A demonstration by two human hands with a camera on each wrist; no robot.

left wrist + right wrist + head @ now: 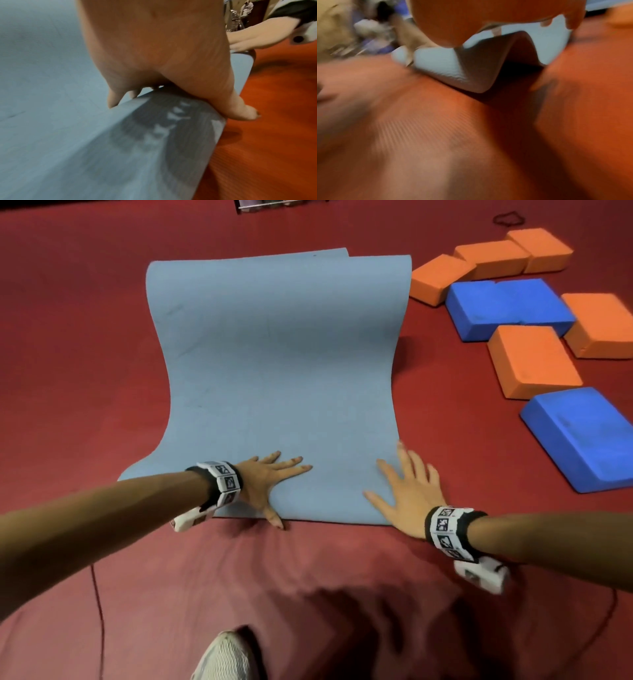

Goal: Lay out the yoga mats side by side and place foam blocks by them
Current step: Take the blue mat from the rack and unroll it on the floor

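Observation:
A light blue yoga mat [274,364] lies unrolled on the red floor, its middle humped and its far end curled over. My left hand [265,482] presses flat on the mat's near edge with fingers spread, thumb [243,112] over the edge onto the red surface. My right hand [407,491] lies flat with spread fingers on the near right corner. Orange foam blocks [532,361] and blue foam blocks [507,306] sit in a loose cluster to the mat's right. In the right wrist view the mat [447,70] shows a raised fold, blurred.
A red mat or carpet [308,577] lies under the blue mat's near end, wrinkled toward me. My white shoe [226,655] is at the bottom centre. A dark cord loop [508,219] lies far right. A thin cable [97,604] runs along the floor at left.

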